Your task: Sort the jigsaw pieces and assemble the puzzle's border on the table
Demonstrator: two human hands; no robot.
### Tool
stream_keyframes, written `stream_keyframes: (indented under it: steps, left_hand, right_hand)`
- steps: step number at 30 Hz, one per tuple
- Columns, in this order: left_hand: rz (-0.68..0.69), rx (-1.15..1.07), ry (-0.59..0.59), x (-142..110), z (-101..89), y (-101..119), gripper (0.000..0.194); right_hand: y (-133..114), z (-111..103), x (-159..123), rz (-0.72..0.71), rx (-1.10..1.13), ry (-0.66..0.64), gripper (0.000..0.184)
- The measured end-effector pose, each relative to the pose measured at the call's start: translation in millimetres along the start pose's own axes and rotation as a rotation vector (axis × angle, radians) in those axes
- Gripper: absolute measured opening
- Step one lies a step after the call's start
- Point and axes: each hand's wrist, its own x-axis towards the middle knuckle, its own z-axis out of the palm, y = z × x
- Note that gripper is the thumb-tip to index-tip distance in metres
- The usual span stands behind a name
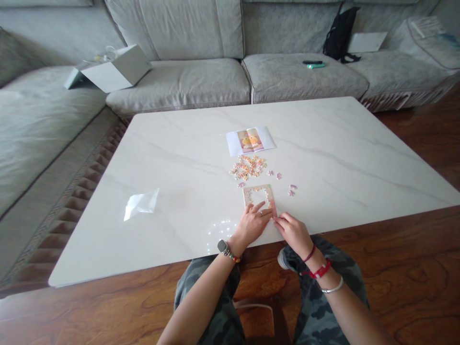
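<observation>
Marble tabletop [341,158], partly built jigsaw frame [257,195] near its edge. Left hand [249,226] open, fingers spread against the frame; right hand [293,234] half-closed, fingertips at its lower right corner; loose pieces [247,167] beyond.

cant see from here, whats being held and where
The fingers of the right hand seem to pinch the lower right corner of the jigsaw puzzle border; the left hand rests on its bottom edge.
</observation>
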Motion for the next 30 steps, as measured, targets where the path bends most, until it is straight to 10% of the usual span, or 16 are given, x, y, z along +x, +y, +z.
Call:
stream_keyframes:
  steps: [18, 30]
  left_hand:
    - [0.001, 0.195, 0.024, -4, 10.8, 3, 0.033]
    - [-0.034, 0.184, 0.117, -2, 22.2, -3, 0.028]
  right_hand:
    - [-18, -2, 1, 0.022, -0.242, -0.036, 0.027]
    - [72, -32, 74, 0.259, 0.269, 0.2, 0.023]
